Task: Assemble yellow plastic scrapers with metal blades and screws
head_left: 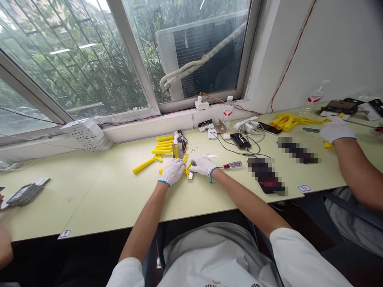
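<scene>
My left hand [172, 172], in a white glove with a blue cuff, is closed round a yellow forked-handle tool [188, 172]. The butt of its handle sticks out left of the glove. My right hand [204, 165], gloved too, has its fingers pinched at the forked end, where a small white piece [190, 175] shows. Just right of that hand lies a screwdriver [232, 165] with a clear red handle. A similar yellow tool [146, 164] rests to the left. Behind my hands are several yellow handles [163, 146] beside a brown card [177, 150] and tiny dark bits [194, 150].
A phone [240, 140] with cables, a power strip [248, 125] and a water bottle [228, 111] stand at the back right. White boxes [86, 135] are stacked at back left. At right, a co-worker's gloved hand [336, 129] is near yellow handles [289, 120].
</scene>
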Demonstrator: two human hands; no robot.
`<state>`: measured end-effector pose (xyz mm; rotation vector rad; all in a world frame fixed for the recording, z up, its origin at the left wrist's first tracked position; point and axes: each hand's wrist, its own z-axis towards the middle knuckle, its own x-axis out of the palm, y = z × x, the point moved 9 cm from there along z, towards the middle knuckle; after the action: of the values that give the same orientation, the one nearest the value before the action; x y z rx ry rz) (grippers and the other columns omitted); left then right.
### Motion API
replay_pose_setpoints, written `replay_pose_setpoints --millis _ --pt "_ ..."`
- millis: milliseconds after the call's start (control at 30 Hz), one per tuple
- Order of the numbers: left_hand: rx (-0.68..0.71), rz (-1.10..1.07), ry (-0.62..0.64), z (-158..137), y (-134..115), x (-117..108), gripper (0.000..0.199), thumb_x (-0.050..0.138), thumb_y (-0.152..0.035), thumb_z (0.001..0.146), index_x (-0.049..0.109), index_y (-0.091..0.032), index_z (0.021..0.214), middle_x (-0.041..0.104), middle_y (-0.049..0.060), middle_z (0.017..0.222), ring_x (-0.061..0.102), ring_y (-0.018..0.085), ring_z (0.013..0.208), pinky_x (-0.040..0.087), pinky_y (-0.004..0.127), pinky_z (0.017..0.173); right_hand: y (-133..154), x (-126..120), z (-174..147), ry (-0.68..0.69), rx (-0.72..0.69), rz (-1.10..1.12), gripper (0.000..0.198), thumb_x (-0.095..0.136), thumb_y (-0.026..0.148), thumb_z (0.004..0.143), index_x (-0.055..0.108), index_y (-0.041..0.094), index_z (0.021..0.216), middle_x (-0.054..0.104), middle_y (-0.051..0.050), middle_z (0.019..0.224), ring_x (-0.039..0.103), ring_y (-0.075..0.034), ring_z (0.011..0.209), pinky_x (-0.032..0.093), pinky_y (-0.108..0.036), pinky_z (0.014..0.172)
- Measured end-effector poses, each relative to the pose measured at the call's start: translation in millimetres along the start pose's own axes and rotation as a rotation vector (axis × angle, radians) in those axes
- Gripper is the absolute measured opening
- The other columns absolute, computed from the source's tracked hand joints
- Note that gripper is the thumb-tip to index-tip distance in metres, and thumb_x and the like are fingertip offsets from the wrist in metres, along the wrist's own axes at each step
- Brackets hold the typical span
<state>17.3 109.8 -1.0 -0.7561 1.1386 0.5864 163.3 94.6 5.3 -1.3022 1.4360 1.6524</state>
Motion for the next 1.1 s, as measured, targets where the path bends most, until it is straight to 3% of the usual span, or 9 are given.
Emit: replay_pose_setpoints --millis 200,333,467,633,833,1100 --pt "-0.079 -0.029 -0.044 0 5 -1 0.032 0.049 -0.034 0.108 0.077 -0.025 0.122 0.072 0.01 0.12 0.065 0.028 0.119 0.051 0.041 0.108 3 0 -1 -0.003 -0.032 0.021 0.043 0.066 0.05 0.104 0.07 0.015 0.128 0.07 -0.01 0.128 0.065 -0.02 0.114 0.051 -0.039 0.106" --pt "-0.044 -0.016 -0.023 -2 -1 -2 0.036 0.048 -0.042 0.11 0.074 -0.031 0.132 0.068 0.008 0.131 0.064 0.028 0.122 0.051 0.039 0.105 2 -1 -1 -0.008 -0.021 0.028 0.044 0.067 0.051 0.103 0.071 0.014 0.125 0.07 -0.01 0.129 0.065 -0.021 0.116 0.052 -0.04 0.107" --pt "-0.018 0.017 0.038 -2 -6 0 0.034 0.047 -0.039 0.11 0.077 -0.034 0.125 0.069 0.007 0.131 0.063 0.029 0.12 0.049 0.04 0.105 1 -2 -1 -0.009 -0.015 0.032 0.042 0.067 0.051 0.104 0.072 0.013 0.12 0.07 -0.01 0.125 0.065 -0.021 0.116 0.052 -0.04 0.107" --pt "-0.039 -0.004 0.035 -1 -6 -2 0.033 0.047 -0.038 0.108 0.078 -0.029 0.114 0.071 0.008 0.12 0.064 0.029 0.116 0.051 0.04 0.104 2 -2 -1 -0.007 -0.022 0.037 0.039 0.069 0.049 0.102 0.072 0.012 0.117 0.07 -0.01 0.124 0.065 -0.021 0.117 0.051 -0.041 0.109" --pt "0.001 0.016 0.028 1 -7 0 0.03 0.046 -0.034 0.108 0.076 -0.026 0.109 0.073 0.009 0.124 0.064 0.029 0.117 0.049 0.042 0.108 2 -1 0 0.002 -0.021 0.044 0.04 0.067 0.05 0.104 0.071 0.014 0.121 0.069 -0.01 0.126 0.064 -0.021 0.117 0.051 -0.042 0.109" --pt "-0.042 -0.011 -0.012 -2 -4 -3 0.03 0.051 -0.041 0.109 0.073 -0.03 0.127 0.066 0.009 0.134 0.063 0.029 0.124 0.048 0.039 0.108 -2 2 0 0.022 0.0 0.069 0.042 0.069 0.05 0.102 0.071 0.012 0.119 0.069 -0.012 0.129 0.064 -0.023 0.121 0.049 -0.042 0.112"
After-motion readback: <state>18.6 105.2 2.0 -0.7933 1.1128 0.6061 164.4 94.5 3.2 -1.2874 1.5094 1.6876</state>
